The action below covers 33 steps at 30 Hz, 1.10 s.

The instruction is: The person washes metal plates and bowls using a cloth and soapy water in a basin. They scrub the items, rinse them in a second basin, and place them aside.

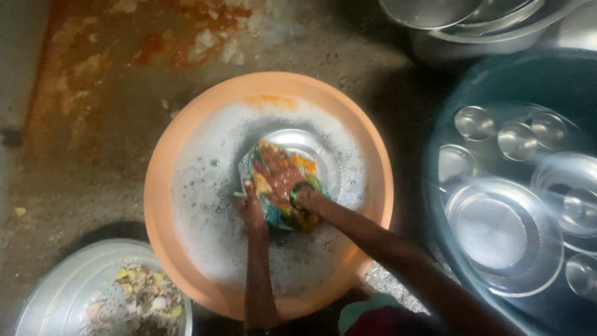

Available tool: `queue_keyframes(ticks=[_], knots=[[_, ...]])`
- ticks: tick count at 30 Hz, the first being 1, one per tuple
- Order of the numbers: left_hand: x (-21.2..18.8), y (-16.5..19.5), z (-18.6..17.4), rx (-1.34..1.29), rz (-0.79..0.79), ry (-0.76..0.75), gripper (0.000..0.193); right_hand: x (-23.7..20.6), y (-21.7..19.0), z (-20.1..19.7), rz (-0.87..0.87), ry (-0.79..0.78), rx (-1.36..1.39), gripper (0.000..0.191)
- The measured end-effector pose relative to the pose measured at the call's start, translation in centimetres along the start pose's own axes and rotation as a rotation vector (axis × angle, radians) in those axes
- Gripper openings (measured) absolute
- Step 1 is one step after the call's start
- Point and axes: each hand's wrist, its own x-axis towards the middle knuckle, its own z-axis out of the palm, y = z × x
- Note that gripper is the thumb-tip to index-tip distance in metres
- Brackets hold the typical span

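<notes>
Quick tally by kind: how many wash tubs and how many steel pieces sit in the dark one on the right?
Tubs: 2, the orange basin and the dark tub.
Small steel cups in the dark tub: 4, one at.
Steel plates and bowls there: at least 3, largest at; the edge crops more.
Total: 9.

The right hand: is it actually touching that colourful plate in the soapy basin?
Touching. The head view shows the right hand pressed flat on the colourful plate, fingers spread across its face, while the left hand grips its edge over the foamy orange basin.
</notes>
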Motion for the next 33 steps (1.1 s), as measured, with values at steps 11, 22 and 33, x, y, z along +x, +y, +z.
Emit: queue_keyframes(ticks=[11,22,33], knots=[[-1.5,0.9,-2.3,-0.104,0.690,0.341,0.054,-7.0,0.8,2.0,0.069,-0.161,0.155,0.086],[-21.7,8.6,5.0,-0.098,1.064,0.374,0.028,-9.7,1.0,-2.7,0.074,-0.302,-0.173,0.031],[-27.0,7.5,20.0,0.944,1.570,0.342,0.061,-8.6,1.0,-0.5,0.112,-0.047,-0.083,0.034]])
